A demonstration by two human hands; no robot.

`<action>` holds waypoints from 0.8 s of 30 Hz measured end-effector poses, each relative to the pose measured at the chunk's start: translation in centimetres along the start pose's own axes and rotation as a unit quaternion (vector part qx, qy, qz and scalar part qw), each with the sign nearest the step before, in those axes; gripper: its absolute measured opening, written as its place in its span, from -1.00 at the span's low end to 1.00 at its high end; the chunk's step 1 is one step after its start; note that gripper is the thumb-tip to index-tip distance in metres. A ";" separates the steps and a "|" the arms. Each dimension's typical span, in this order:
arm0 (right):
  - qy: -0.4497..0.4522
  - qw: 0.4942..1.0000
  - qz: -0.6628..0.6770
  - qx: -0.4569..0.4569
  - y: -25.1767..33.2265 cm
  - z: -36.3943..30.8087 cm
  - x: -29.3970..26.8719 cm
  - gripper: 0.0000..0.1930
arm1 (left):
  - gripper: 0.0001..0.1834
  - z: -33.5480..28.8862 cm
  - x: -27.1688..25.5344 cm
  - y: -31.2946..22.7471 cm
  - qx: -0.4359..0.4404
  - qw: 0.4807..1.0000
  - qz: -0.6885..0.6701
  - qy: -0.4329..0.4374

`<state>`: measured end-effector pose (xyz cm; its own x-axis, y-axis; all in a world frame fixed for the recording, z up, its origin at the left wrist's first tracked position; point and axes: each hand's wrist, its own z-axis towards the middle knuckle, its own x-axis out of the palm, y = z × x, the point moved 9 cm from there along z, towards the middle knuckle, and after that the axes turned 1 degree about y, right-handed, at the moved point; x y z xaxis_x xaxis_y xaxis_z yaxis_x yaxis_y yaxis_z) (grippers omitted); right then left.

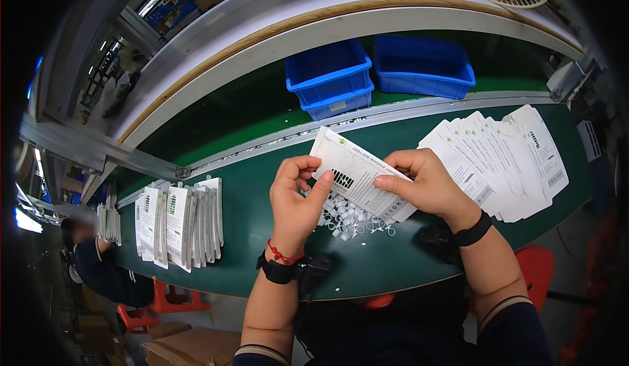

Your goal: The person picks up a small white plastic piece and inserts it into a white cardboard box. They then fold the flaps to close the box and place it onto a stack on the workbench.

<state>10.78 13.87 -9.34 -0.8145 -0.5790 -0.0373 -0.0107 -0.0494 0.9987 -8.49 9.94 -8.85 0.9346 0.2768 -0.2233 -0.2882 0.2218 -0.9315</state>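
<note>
White packet (362, 172) slants mid-frame, its left end pinched by the left hand (296, 192) and its upper right edge clasped by the right hand (426, 181); from where I stand, a light, level grip should keep it from creasing. Small white pieces (354, 222) lie beneath it, fanned packets (498, 163) at centre right, blue bins (335, 82) beyond at upper centre.

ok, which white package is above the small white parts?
The package held by the left hand and right hand; the fanned packages lie at right, grouped packages at left.
</note>
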 end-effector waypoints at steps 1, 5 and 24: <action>-0.006 1.000 0.011 -0.007 0.1 0.0 0.0 -0.76 | -0.76 -0.1 0.0 -0.1 0.000 1.000 0.000 0.001; -0.020 0.999 0.024 -0.019 0.3 -0.2 -0.5 -0.78 | -0.76 -0.2 0.4 0.3 -0.096 0.991 -0.078 0.043; -0.094 0.991 0.059 -0.077 1.3 -0.4 -2.7 -0.79 | -0.85 -0.9 2.1 -1.6 -0.170 0.945 -0.234 0.153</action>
<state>13.18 15.09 -7.94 -0.8983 -0.4279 0.1000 0.1672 -0.1225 0.9783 -5.89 9.34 -8.07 0.9745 -0.0731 0.2119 0.2066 -0.0741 -0.9756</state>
